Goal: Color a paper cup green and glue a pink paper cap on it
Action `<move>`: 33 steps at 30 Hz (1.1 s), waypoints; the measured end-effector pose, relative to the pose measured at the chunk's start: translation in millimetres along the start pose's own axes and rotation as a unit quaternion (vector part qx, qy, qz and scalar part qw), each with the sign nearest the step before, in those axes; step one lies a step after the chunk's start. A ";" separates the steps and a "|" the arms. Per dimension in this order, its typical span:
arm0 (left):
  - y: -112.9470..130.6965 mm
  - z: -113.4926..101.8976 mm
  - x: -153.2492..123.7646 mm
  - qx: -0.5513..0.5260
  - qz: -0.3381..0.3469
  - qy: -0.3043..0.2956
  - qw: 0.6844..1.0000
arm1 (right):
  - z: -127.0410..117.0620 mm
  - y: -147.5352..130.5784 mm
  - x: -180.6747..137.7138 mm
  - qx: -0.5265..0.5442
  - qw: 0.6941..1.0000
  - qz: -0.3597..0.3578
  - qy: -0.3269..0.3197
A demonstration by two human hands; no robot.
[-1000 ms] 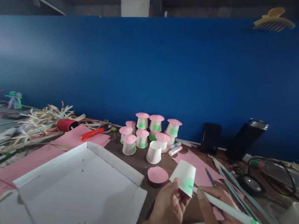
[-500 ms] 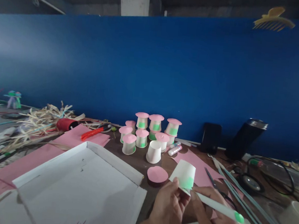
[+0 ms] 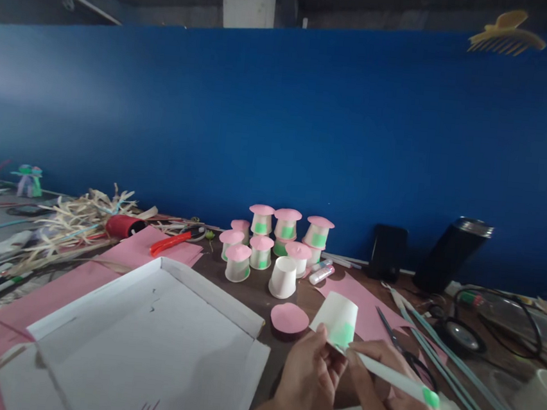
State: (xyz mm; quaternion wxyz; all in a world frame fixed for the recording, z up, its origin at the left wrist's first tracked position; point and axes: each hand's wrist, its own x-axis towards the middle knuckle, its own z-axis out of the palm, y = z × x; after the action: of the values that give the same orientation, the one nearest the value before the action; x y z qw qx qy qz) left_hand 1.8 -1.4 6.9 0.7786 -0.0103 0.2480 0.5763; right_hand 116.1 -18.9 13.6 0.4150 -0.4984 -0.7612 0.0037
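My left hand (image 3: 307, 379) pinches a small white paper cup (image 3: 337, 321) held tilted, bottom away from me, with a green patch on its side. My right hand (image 3: 392, 403) grips a white marker with a green end (image 3: 396, 383); its tip touches the green patch. Just left of the cup a pink paper circle (image 3: 289, 318) lies on a dark disc. Behind it stands a plain inverted white cup (image 3: 283, 277) and a cluster of several cups with pink tops and green patches (image 3: 274, 240).
A large white cardboard tray (image 3: 144, 341) lies at left over pink paper (image 3: 118, 261). Straw strips, a red roll (image 3: 124, 226) and a red cutter (image 3: 170, 243) sit far left. Scissors (image 3: 396, 339), long sticks, a black flask (image 3: 450, 254), a black box (image 3: 387, 253) and cables fill the right.
The marker in my right hand has slid down and left across the cup's side, its green end moving closer in. The cup and left hand have barely shifted.
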 end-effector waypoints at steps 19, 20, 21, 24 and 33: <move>-1.3 -5.9 5.4 -0.009 0.017 -0.009 1.000 | 2.8 2.7 -0.9 -0.008 1.000 0.010 0.000; -1.2 -5.3 5.0 -0.010 0.018 -0.016 1.000 | 3.2 3.0 -0.9 -0.010 1.000 0.011 0.009; -1.0 -4.9 4.8 -0.011 0.020 -0.018 1.000 | 3.5 3.4 -1.1 -0.009 1.000 0.009 0.012; -0.5 -4.4 5.0 -0.010 0.017 0.004 1.000 | 3.8 3.8 -2.3 0.006 1.000 -0.003 -0.012; 1.6 -2.1 1.7 0.001 0.015 -0.035 0.999 | -4.4 0.7 3.7 0.019 0.998 0.016 0.059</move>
State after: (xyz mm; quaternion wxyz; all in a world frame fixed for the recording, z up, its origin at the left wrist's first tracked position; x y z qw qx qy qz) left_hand 0.0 0.0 4.8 0.7782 0.0145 0.2215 0.5875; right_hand 118.9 -17.6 18.5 0.4682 -0.5022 -0.7270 -0.0042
